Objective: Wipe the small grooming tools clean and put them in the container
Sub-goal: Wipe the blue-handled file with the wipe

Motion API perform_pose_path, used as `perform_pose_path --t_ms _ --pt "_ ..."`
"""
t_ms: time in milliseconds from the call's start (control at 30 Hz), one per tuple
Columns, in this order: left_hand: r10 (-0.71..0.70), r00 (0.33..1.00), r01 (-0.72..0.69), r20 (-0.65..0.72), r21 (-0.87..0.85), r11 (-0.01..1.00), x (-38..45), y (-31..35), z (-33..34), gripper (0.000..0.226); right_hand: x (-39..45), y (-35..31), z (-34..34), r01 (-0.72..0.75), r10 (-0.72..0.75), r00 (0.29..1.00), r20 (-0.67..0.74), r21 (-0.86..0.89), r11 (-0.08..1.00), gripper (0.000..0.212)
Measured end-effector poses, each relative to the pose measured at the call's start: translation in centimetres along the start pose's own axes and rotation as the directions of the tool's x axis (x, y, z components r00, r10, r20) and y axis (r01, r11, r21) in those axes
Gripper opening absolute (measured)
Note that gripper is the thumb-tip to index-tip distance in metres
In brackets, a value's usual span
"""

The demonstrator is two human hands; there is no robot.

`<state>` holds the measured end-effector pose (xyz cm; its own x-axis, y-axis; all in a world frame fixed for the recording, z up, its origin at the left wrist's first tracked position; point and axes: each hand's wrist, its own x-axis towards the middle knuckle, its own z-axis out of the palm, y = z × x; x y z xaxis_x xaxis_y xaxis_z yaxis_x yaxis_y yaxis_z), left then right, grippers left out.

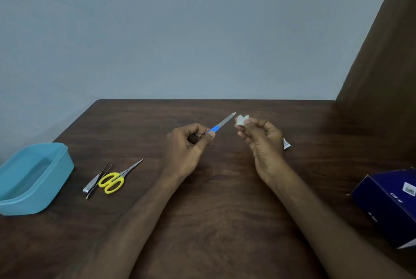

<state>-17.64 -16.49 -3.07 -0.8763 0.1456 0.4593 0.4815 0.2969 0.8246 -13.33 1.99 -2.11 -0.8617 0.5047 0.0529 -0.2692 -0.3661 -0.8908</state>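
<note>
My left hand grips a nail file by its blue handle, the metal blade pointing up and to the right. My right hand pinches a small white wipe just beside the file's tip, a little apart from it. On the brown table to the left lie yellow-handled scissors, dark tweezers and a metal nail clipper, close together. A light blue plastic container stands open at the far left.
A dark blue cardboard box sits at the right edge of the table. A small torn white wrapper lies behind my right hand. A grey wall rises behind the table, with a dark brown panel at the right.
</note>
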Motion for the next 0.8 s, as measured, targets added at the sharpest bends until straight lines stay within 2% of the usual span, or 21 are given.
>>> perform_pose_path --t_ms 100,200,467,533,567,600,633,700,733,800 --pt "0.015 1.000 -0.015 0.027 0.001 1.000 -0.1 0.2 -0.1 0.018 -1.3 0.8 1.1 -0.146 0.144 0.976 0.164 -0.003 0.989 0.008" --pt "-0.012 1.000 0.012 0.025 0.020 1.000 0.0 0.0 -0.1 0.016 -1.9 0.8 1.7 -0.178 0.163 0.956 0.242 0.041 0.983 0.008" --pt "-0.024 1.000 0.026 -0.015 0.141 0.990 -0.1 -0.2 0.2 0.017 -0.4 -0.7 0.6 -0.169 0.148 0.983 0.106 0.233 0.958 0.012" --pt "-0.028 0.999 0.031 -0.020 0.161 0.986 -0.2 -0.1 0.2 0.016 0.3 -0.6 0.1 -0.082 0.084 0.996 0.001 0.255 0.964 0.010" --pt "-0.032 0.999 0.036 -0.027 0.169 0.985 -0.2 0.0 0.2 0.015 0.6 -0.4 -0.2 0.006 0.006 0.998 -0.061 0.192 0.981 0.009" --pt "-0.037 0.999 0.044 -0.039 0.178 0.983 -0.2 0.0 0.2 0.015 0.8 -0.2 -0.4 0.116 -0.110 0.989 -0.103 0.057 0.992 0.009" --pt "-0.043 0.998 0.051 -0.048 0.185 0.981 -0.2 0.1 0.2 0.016 0.7 -0.2 -0.6 0.234 -0.246 0.964 -0.098 -0.118 0.965 0.011" --pt "-0.049 0.998 0.057 -0.046 0.191 0.980 -0.1 0.0 0.2 0.014 -0.2 -0.1 -0.5 0.466 -0.476 0.876 0.079 -0.393 0.793 0.014" --pt "-0.046 0.998 0.052 -0.038 0.193 0.980 -0.1 0.0 0.2 0.014 -0.9 -0.1 -0.3 0.588 -0.557 0.801 0.219 -0.462 0.664 0.012" --pt "-0.020 1.000 0.024 -0.021 0.201 0.979 -0.2 0.1 0.2 0.019 -2.1 0.5 0.3 0.787 -0.647 0.599 0.472 -0.496 0.367 0.011"
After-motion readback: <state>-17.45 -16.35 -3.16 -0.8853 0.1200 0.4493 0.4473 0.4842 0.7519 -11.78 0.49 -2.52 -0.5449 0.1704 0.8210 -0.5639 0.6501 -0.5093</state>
